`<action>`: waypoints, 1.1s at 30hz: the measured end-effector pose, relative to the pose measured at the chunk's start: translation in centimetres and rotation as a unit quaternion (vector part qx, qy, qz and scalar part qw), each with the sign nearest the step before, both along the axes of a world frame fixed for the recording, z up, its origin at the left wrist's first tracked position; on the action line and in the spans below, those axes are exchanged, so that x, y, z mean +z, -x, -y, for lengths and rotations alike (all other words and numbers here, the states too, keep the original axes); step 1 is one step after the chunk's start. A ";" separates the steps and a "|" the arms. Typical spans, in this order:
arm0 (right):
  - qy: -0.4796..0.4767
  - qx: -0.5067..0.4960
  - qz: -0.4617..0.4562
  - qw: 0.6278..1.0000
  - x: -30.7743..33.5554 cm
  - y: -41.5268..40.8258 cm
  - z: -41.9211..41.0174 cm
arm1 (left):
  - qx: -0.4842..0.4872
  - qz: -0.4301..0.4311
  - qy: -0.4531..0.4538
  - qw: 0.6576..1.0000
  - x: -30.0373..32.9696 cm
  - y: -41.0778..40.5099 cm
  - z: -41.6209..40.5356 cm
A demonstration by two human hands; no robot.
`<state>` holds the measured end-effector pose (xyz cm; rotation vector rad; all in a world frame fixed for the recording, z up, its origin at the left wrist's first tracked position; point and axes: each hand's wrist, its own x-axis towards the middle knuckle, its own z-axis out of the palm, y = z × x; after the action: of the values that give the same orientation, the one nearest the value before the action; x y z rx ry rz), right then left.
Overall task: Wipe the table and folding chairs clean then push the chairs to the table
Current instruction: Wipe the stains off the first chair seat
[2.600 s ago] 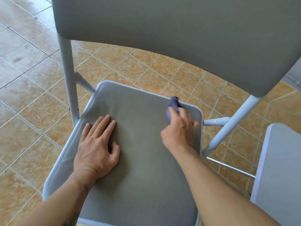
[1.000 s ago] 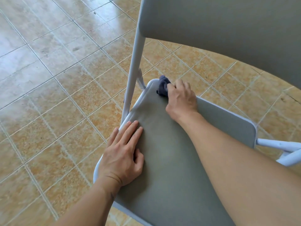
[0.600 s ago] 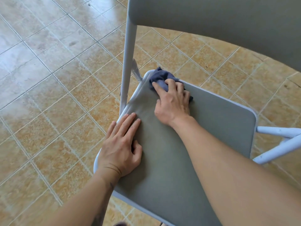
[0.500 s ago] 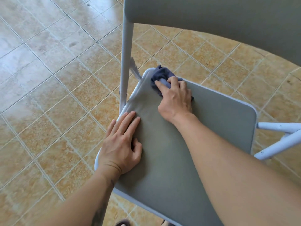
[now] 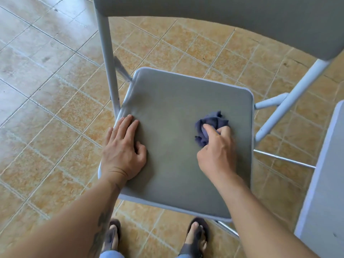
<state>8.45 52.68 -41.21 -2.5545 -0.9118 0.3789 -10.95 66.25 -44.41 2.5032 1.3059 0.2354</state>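
Observation:
A folding chair stands in front of me, with a grey padded seat [image 5: 176,112], a grey backrest [image 5: 223,17] across the top of the view and pale metal legs. My left hand [image 5: 122,151] lies flat, fingers apart, on the seat's left edge. My right hand [image 5: 217,151] is closed on a crumpled dark blue cloth [image 5: 210,123], pressing it onto the right half of the seat.
A pale flat surface [image 5: 323,183] with a rounded edge juts in at the right, close to the chair's right leg [image 5: 290,101]. Tan tiled floor [image 5: 46,90] surrounds the chair. My feet in sandals [image 5: 197,237] stand just in front of the seat.
My right hand has dragged the cloth from the seat's back left corner across to its right half. The left hand stays flat on the left edge. The view has shifted left.

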 end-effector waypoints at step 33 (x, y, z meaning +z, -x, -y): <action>0.120 -0.025 0.115 0.986 1.7 14.7 5.1 | -0.287 -0.027 0.035 0.957 1.6 6.9 2.1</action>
<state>-6.21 47.59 -39.54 -2.8823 -0.9279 0.1906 -17.83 64.11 -42.80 2.7082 0.5403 -0.0157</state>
